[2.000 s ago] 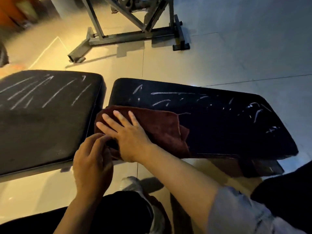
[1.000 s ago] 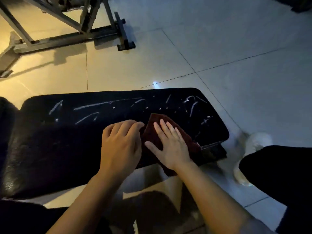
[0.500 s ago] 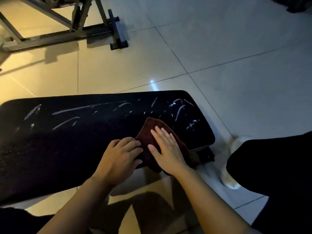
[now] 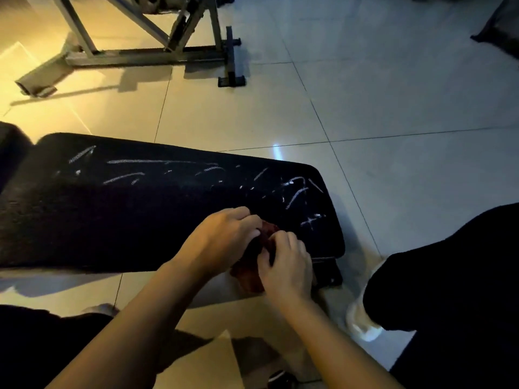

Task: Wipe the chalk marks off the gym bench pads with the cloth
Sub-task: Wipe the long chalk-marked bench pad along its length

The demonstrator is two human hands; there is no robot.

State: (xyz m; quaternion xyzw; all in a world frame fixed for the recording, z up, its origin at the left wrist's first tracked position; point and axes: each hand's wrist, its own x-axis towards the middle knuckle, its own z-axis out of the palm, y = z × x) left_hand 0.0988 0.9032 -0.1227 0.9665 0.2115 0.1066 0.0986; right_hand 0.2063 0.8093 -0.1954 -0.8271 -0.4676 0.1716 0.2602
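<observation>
A long black bench pad (image 4: 118, 217) runs across the middle of the head view, with white chalk marks (image 4: 295, 192) scattered over its far half and right end. A dark red cloth (image 4: 250, 272) is bunched at the pad's near right edge and hangs a little below it. My left hand (image 4: 219, 242) and my right hand (image 4: 286, 265) both grip the cloth with curled fingers, meeting over it. Most of the cloth is hidden under the hands. A second black pad (image 4: 11, 141) shows only as a corner at the far left.
A grey metal equipment frame (image 4: 140, 51) stands on the tiled floor behind the bench. My dark-trousered leg (image 4: 449, 276) and white shoe (image 4: 362, 324) are at the right. A dark object (image 4: 502, 29) sits at the top right corner.
The flat cloth has been gathered into a bunch; both hands went from lying flat on it to gripping it. The view has shifted so more of the pad's left part shows.
</observation>
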